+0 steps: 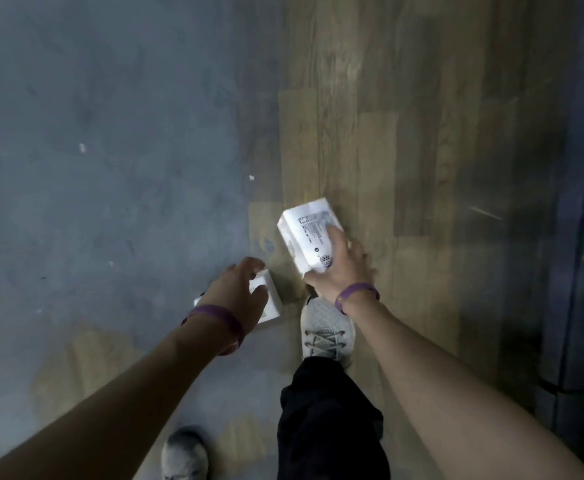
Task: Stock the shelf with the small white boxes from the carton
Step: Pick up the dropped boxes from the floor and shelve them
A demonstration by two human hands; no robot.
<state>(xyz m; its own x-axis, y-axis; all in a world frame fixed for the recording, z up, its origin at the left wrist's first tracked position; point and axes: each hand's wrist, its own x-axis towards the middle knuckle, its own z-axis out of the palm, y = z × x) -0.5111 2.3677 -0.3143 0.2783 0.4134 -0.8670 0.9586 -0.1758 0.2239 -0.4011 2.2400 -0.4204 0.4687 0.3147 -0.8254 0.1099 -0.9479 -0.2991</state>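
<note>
While neither the carton nor the shelf is in view, both hands are loaded, so I judge the task to be partway through a carrying trip. The left hand (240, 289) grips a small white box (270, 301) from above, fingers curled over its top edge, with the box sitting under and just past the palm. The right hand (339, 268) clasps a second white box (308, 233) by its near end, printed face up. This box juts forward and to the left beyond the knuckles. Whether it is one box or two pressed together I cannot tell. Beneath both hands lies the floor (110, 133), grey below the left hand and wood-patterned below the right. A white shoe (327, 330) shows just behind the right wrist. Boxes have evidently been taken out, but these two are not yet placed. How many already stand on the shelf, and how many remain in the carton, cannot be seen.
</note>
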